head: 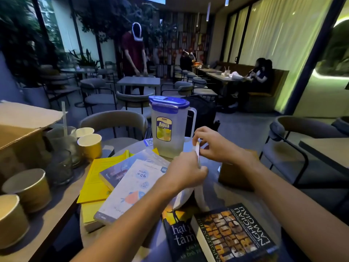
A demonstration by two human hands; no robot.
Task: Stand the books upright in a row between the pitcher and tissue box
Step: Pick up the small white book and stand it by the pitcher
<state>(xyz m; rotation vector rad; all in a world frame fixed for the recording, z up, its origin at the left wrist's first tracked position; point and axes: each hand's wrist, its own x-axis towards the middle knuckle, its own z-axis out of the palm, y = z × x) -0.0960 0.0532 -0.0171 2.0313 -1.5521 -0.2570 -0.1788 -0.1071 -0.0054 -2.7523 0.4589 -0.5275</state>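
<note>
Both hands pinch one white book upright: left hand (186,173) on the lower edge, right hand (211,145) on the top. The book (198,151) stands at five o'clock of the pitcher (170,127), tissue box (237,174) at its three o'clock. Risk: thin, floppy covers; once released it probably topples. Other books (132,184) lie flat at nine o'clock.
</note>
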